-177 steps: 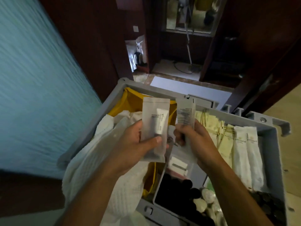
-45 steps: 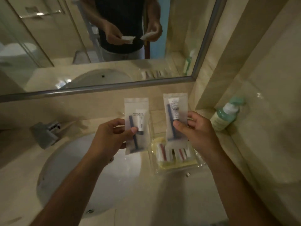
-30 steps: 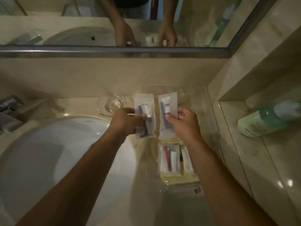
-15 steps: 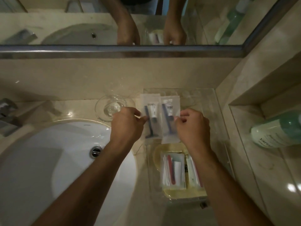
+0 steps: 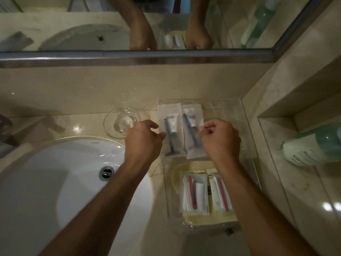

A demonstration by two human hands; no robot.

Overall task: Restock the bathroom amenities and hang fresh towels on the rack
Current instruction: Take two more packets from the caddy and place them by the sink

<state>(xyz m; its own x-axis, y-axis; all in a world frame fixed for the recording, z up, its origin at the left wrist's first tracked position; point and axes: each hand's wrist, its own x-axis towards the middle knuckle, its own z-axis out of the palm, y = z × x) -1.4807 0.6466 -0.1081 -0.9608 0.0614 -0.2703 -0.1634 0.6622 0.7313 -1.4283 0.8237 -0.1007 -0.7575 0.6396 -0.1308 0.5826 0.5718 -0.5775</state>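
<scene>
Beside tray [image 5: 221, 109], glass dish [image 5: 118, 122], sink [image 5: 55, 182]

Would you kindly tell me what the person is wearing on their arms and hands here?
Nothing visible: the left forearm and right forearm are bare to the frame's edge, with no sleeves, watch or bracelet. The left hand and right hand are ungloved; rings cannot be judged from this angle.

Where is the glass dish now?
Head view, left of centre: the dish sits on the counter between the sink and the back wall, just left of the left hand and the left packet.
</scene>
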